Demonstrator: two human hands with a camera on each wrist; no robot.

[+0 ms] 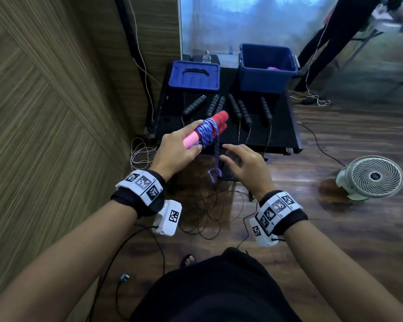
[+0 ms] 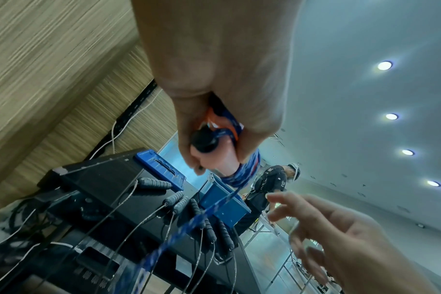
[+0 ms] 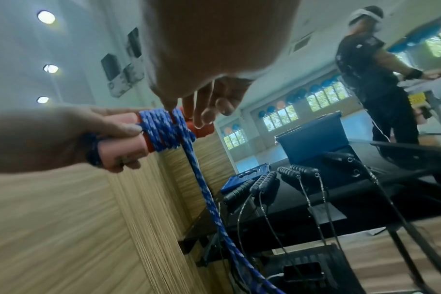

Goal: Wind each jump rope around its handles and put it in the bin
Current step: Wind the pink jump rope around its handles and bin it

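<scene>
My left hand [image 1: 177, 145] grips the two pink and red handles [image 1: 216, 122] of a jump rope, held together above the near edge of the black table [image 1: 282, 135]. Blue and white rope [image 1: 206, 133] is coiled several times round them, and a loose loop [image 1: 215, 173] hangs down from the coil. In the right wrist view the coil [image 3: 161, 133] sits just past my left thumb. My right hand [image 1: 242, 163] hovers to the right of the hanging rope with its fingers spread, holding nothing. The open blue bin [image 1: 268, 68] stands at the table's far right with something pink inside.
Several black-handled jump ropes [image 1: 240, 110] lie on the table, their thin cables trailing over the front edge to the floor. A blue lid [image 1: 194, 76] lies at the far left. A white fan [image 1: 370, 177] stands on the floor to the right. Another person [image 1: 335, 40] stands behind the table.
</scene>
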